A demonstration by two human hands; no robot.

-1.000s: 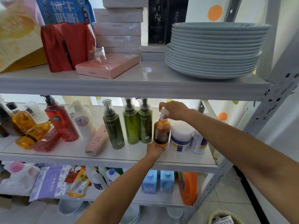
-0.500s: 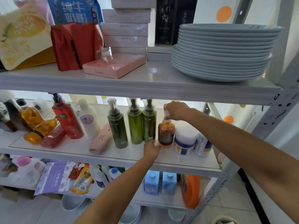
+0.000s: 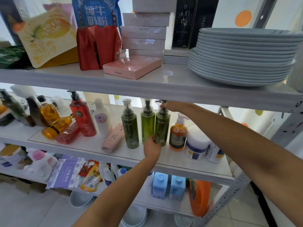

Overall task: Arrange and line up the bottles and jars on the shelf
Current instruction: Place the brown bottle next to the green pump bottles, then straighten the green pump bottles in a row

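Note:
Three green pump bottles stand in a row on the middle shelf (image 3: 85,147). My right hand (image 3: 172,106) pinches the pump head of the rightmost green bottle (image 3: 162,126). My left hand (image 3: 151,147) grips that bottle's base from the front, touching the middle green bottle (image 3: 147,125) too. The dark green bottle (image 3: 130,126) stands to their left. An amber pump bottle (image 3: 177,133) stands free to the right, beside two white jars (image 3: 196,145). Further left a pink tube (image 3: 113,138), an orange bottle (image 3: 55,126) and a pink-red bottle (image 3: 68,135) lie on their sides.
A red pump bottle (image 3: 82,118) and a white bottle (image 3: 103,117) stand upright at the left. The upper shelf carries a stack of grey plates (image 3: 246,58), boxes and pouches. Its front edge hangs just above my right hand. The lower shelf holds blue bottles (image 3: 159,185) and packets.
Both hands have left the amber pump bottle and moved left to the rightmost green bottle. The camera has shifted closer and a little left.

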